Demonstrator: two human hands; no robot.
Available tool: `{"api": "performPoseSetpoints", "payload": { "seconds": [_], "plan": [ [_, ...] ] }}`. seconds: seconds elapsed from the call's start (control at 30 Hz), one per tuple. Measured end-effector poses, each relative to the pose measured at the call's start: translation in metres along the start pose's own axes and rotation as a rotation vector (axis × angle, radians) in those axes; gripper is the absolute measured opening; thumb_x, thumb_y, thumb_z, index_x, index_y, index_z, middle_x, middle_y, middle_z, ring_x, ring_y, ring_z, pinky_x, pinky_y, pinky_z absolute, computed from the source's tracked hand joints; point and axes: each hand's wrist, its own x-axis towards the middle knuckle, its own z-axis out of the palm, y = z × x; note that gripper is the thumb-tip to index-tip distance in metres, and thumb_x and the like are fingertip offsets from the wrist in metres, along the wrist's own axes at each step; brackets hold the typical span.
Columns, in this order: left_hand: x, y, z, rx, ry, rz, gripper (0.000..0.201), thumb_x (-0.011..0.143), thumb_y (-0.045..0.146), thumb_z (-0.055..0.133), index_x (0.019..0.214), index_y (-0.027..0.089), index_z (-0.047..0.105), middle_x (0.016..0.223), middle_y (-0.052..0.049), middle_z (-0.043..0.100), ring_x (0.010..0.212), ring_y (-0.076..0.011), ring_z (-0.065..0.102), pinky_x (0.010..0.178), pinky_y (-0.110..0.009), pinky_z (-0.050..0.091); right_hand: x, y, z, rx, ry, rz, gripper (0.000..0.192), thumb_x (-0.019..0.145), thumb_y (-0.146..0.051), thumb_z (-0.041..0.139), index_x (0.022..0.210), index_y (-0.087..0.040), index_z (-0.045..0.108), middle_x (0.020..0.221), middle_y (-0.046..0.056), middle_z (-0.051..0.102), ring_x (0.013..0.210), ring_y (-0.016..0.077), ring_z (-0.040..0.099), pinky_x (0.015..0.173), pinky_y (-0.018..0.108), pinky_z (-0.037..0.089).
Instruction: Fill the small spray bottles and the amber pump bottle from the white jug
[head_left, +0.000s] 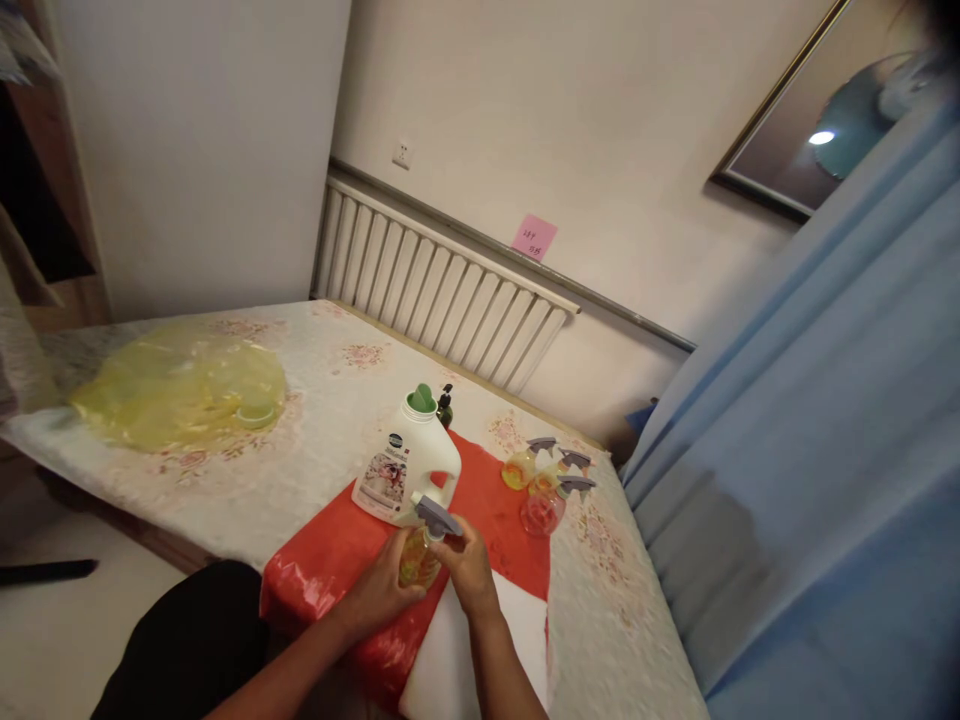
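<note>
small spray bottle (418,560) upright on red cloth (495,505), just in front of white detergent jug (409,462). left hand (382,590) wrapped around bottle body, fingers closed on it. right hand (469,570) gripping grey trigger head (436,517), fingers clamped. three more spray bottles (544,490) right of jug.

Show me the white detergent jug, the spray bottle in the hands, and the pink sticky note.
white detergent jug (405,462), head view, on its front label side.
spray bottle (418,562), head view, on its clear yellowish body between the hands.
pink sticky note (534,237), head view, middle of the paper on the wall.
</note>
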Motion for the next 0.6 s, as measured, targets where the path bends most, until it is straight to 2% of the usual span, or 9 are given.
{"api": "performPoseSetpoints", "payload": {
  "seconds": [0.1,0.2,0.37,0.47,0.6],
  "plan": [
    [0.001,0.000,0.000,0.005,-0.003,0.000,0.064,0.067,0.012,0.063,0.127,0.022,0.045,0.130,-0.009,0.059,0.123,-0.0278,0.056,0.104,-0.043,0.045,0.001,0.004,0.012,-0.043,0.109,0.013,0.022,0.062,-0.016,0.073,0.082,-0.020,0.065,0.076,-0.003,0.068,0.074,0.0181,0.062,0.073,0.028,0.050],
    [0.001,-0.002,0.000,0.008,-0.009,-0.002,0.062,0.068,0.015,0.065,0.127,0.020,0.046,0.129,-0.010,0.059,0.122,-0.0282,0.057,0.102,-0.042,0.046,0.000,0.004,0.020,-0.066,0.165,0.019,0.029,0.058,-0.010,0.071,0.083,-0.021,0.061,0.076,-0.005,0.065,0.072,0.0169,0.059,0.072,0.027,0.049],
    [0.001,-0.001,-0.001,-0.004,-0.013,0.011,0.066,0.068,0.014,0.064,0.130,0.022,0.042,0.132,-0.010,0.058,0.123,-0.0271,0.056,0.103,-0.041,0.045,-0.004,-0.006,0.006,-0.030,0.012,-0.004,0.034,0.067,-0.019,0.071,0.101,-0.020,0.070,0.099,0.002,0.073,0.095,0.0232,0.066,0.089,0.034,0.051],
    [0.001,0.001,-0.001,-0.013,-0.018,0.013,0.066,0.067,0.012,0.064,0.129,0.022,0.043,0.131,-0.010,0.058,0.122,-0.0271,0.057,0.103,-0.041,0.045,-0.003,-0.006,0.003,-0.014,-0.017,-0.014,0.024,0.072,-0.026,0.070,0.095,-0.019,0.072,0.097,0.004,0.075,0.095,0.0246,0.068,0.090,0.036,0.051],
    [0.000,0.003,-0.002,-0.005,-0.018,-0.018,0.064,0.068,0.016,0.066,0.128,0.019,0.043,0.127,-0.011,0.060,0.118,-0.0291,0.059,0.098,-0.042,0.047,0.000,0.002,0.019,-0.042,0.137,-0.010,0.017,0.066,-0.019,0.070,0.082,-0.020,0.064,0.080,-0.001,0.070,0.079,0.0205,0.065,0.077,0.031,0.052]
  ]
}}
